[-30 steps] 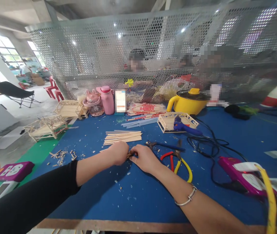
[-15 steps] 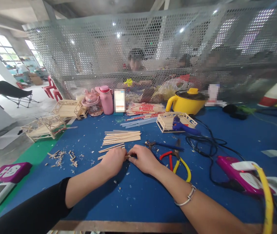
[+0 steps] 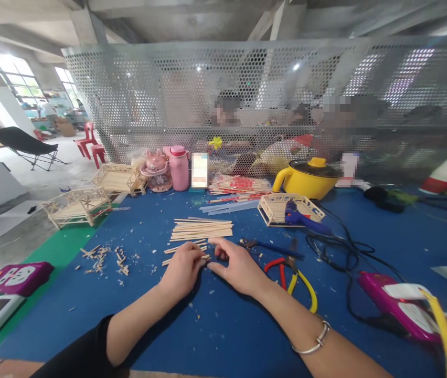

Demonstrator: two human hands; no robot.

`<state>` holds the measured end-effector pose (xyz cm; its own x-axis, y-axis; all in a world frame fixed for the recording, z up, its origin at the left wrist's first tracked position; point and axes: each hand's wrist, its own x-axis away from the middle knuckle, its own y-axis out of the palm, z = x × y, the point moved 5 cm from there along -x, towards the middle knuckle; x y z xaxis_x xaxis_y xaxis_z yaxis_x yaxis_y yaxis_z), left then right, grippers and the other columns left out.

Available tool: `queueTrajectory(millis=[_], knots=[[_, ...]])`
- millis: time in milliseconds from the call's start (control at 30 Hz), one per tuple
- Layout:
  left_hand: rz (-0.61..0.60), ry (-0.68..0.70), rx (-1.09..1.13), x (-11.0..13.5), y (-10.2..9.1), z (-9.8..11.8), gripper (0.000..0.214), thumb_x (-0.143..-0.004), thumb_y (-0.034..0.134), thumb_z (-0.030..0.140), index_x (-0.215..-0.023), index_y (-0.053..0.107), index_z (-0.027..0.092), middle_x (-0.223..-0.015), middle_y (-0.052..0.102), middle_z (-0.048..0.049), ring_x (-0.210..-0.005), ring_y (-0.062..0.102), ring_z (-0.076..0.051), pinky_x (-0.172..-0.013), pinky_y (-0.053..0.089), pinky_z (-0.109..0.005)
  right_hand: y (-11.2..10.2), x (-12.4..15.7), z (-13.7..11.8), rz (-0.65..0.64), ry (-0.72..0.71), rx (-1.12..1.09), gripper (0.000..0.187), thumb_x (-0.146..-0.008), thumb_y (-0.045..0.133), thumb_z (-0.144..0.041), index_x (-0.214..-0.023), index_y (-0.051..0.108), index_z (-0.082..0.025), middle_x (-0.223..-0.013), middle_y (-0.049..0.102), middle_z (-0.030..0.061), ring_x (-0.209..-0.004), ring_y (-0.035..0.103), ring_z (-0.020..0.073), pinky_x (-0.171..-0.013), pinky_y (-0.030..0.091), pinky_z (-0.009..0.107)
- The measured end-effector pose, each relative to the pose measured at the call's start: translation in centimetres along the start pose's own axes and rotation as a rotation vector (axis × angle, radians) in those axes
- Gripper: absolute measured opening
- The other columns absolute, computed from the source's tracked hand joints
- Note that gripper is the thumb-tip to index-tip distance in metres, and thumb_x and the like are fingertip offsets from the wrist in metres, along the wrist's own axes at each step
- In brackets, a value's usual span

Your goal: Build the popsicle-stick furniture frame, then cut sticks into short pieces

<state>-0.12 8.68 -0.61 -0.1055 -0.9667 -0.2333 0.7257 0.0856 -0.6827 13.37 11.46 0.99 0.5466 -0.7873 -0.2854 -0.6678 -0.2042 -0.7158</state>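
Observation:
My left hand [image 3: 181, 270] and my right hand [image 3: 237, 266] meet on the blue table top [image 3: 223, 325], fingertips almost touching. Both pinch a short wooden stick [image 3: 206, 256] between them, the left with curled fingers, the right with thumb and forefinger. Two loose sticks [image 3: 184, 247] lie just beyond my left hand. A neat pile of long wooden sticks [image 3: 202, 229] lies a little farther back. A silver bangle [image 3: 310, 342] is on my right wrist.
Red-and-yellow handled pliers [image 3: 294, 275] and blue-handled cutters [image 3: 270, 247] lie right of my hands. A blue glue gun [image 3: 304, 219] rests in a stick tray [image 3: 276, 207]; black cables [image 3: 341, 252] run to a purple power strip [image 3: 400, 307]. Wood scraps [image 3: 105, 257], stick models [image 3: 77, 205], pink bottles and a yellow pot [image 3: 310, 177] stand behind.
My hands have stayed together on the short stick while the view shifted, so they sit slightly lower and farther right. My left hand slid back, uncovering two loose sticks.

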Motion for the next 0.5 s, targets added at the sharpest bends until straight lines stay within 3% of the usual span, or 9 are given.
queueTrajectory(millis=[67,133,267,500], knots=[[-0.005,-0.152,0.203,-0.6,-0.3,-0.5,0.022,-0.081,0.050,0.030,-0.072,0.063,0.015,-0.071,0.059,-0.0039,-0.067,0.052,-0.014,-0.063,0.040,-0.024,-0.6,-0.2,0.5,0.057,0.077,-0.083,0.041,-0.074,0.060,-0.024,-0.113,0.051,-0.020,-0.083,0.062,0.0013,-0.068,0.055,0.0132,-0.067,0.046,0.027],[-0.087,-0.340,0.506,-1.0,0.3,-0.7,0.027,-0.079,0.052,0.039,-0.073,0.060,0.014,-0.066,0.058,-0.0020,-0.057,0.050,-0.011,-0.053,0.038,-0.021,-1.2,-0.3,0.7,0.104,0.107,-0.145,0.029,-0.078,0.054,-0.025,-0.106,0.057,-0.019,-0.084,0.064,0.0027,-0.070,0.058,0.0138,-0.070,0.047,0.028],[-0.263,-0.537,1.007,-0.8,2.1,0.1,0.031,-0.069,0.066,0.040,-0.082,0.059,0.012,-0.077,0.061,-0.0032,-0.055,0.052,-0.005,-0.051,0.040,-0.015,-1.6,-0.5,0.2,0.146,0.078,-0.265,0.019,-0.079,0.053,-0.025,-0.092,0.066,-0.021,-0.091,0.069,0.0036,-0.085,0.062,0.0169,-0.081,0.046,0.031],[-0.361,-0.605,1.121,0.4,2.5,0.0,0.026,-0.069,0.070,0.033,-0.075,0.061,0.010,-0.071,0.062,-0.0032,-0.054,0.057,-0.004,-0.050,0.044,-0.011,-0.8,-0.6,0.1,0.064,0.172,-0.413,0.017,-0.077,0.055,-0.027,-0.086,0.068,-0.020,-0.088,0.071,0.0024,-0.083,0.064,0.0165,-0.080,0.048,0.030]])
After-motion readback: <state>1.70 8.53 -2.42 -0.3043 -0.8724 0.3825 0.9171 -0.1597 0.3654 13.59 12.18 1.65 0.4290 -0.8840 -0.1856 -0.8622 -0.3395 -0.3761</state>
